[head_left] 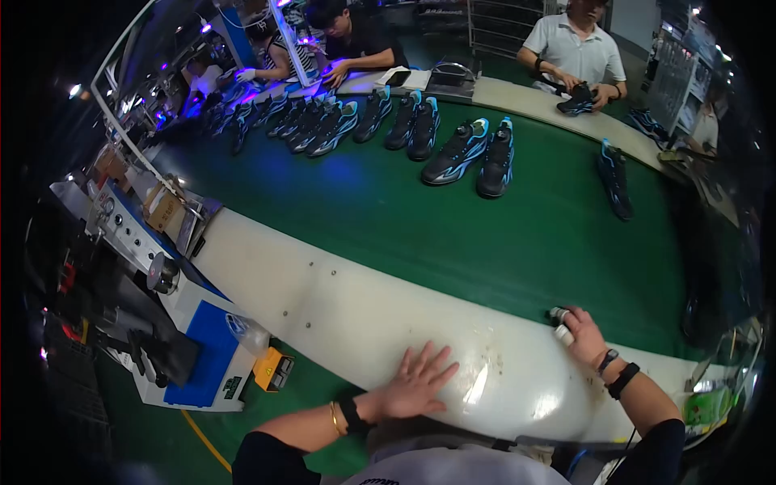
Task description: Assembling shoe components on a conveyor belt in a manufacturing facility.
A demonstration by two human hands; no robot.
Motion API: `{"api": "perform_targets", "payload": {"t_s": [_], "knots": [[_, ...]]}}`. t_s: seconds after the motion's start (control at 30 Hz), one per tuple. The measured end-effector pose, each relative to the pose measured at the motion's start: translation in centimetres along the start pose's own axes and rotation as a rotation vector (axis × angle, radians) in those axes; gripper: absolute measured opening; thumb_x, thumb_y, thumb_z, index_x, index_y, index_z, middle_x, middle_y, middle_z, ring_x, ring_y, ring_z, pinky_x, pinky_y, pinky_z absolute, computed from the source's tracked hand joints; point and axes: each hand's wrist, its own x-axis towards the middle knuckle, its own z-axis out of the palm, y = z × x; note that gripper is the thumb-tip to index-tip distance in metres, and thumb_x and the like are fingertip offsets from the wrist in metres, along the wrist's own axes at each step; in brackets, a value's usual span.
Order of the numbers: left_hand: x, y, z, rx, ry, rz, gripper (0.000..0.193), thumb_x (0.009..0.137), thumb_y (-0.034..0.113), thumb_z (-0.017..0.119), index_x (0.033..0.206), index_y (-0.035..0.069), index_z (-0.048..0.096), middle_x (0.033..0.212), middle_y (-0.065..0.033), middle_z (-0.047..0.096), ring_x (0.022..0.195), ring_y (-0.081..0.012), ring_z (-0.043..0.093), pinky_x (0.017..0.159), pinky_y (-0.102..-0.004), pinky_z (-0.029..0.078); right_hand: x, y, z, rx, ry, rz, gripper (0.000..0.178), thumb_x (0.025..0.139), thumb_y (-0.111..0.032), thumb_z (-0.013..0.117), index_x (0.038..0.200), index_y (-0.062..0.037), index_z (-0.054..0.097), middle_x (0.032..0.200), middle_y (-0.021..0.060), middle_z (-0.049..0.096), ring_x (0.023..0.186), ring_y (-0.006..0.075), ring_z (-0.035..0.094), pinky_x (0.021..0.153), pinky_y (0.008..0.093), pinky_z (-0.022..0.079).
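My left hand [416, 383] lies palm down over the white ledge [364, 301] in front of me. Its fingers are spread and it holds nothing. My right hand [582, 335] is at the ledge's far edge, beside the green conveyor belt [388, 218]. White coverings show on its fingers, which are curled in; what they close on, if anything, is too small to make out. Nearest to this hand on the belt is a single black and blue sneaker [615, 179], farther off to the right. A pair of similar sneakers [461, 153] stands across the middle.
More sneakers [331, 128] line the belt's far left. Opposite, a person in a light shirt [574, 52] handles a sneaker [575, 100]; another person in dark clothing [356, 48] leans over the far ledge. A machine with knobs [121, 222] and a blue surface stands at my left.
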Motion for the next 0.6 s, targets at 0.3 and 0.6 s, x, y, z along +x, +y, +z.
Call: {"api": "perform_targets", "payload": {"t_s": [0.3,0.6], "knots": [[-0.1,0.3,-1.7,0.16,0.09,0.031,0.084,0.085,0.056,0.055,0.151,0.012,0.029,0.158,-0.0208,0.019,0.145,-0.0444,0.014,0.11,-0.0652,0.013,4.0,-1.4,2.9,0.135,-0.031,0.355,0.034,0.091,-0.026,0.06,0.121,-0.0115,0.06,0.131,0.0102,0.054,0.114,0.0352,0.05,0.095,0.0446,0.04],[2.0,-2.0,-8.9,-0.271,-0.4,0.145,0.086,0.08,0.045,0.068,0.15,0.01,0.032,0.159,-0.0224,0.004,0.142,-0.0523,0.013,0.112,-0.0645,0.015,6.3,-3.7,1.6,-0.038,-0.148,0.557,0.036,0.086,-0.024,0.065,0.12,-0.0129,0.06,0.136,0.0034,0.049,0.122,0.0296,0.044,0.098,0.046,0.036]]}}
